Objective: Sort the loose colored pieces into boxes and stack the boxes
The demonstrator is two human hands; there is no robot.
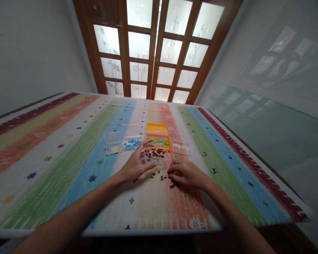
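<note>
My left hand point(136, 163) is curled around the left side of a clear plastic box point(166, 157), fingers along the far side and thumb at the near side. Dark brown building bricks point(157, 153) fill the box. To the right, my right hand point(184, 173) is low over the tablecloth with its fingertips pinched together; whatever is between them is hidden. Several loose brown bricks point(162, 177) lie scattered on the cloth between the hands, and one larger brown brick point(172, 186) rests just below my right fingertips.
Behind the hands stand a clear box of blue bricks point(132, 144), a clear box of yellow pieces point(113, 149), an orange box point(156, 127) with green pieces, and a clear box of pale pieces point(181, 147). A striped tablecloth point(100, 183) covers the table.
</note>
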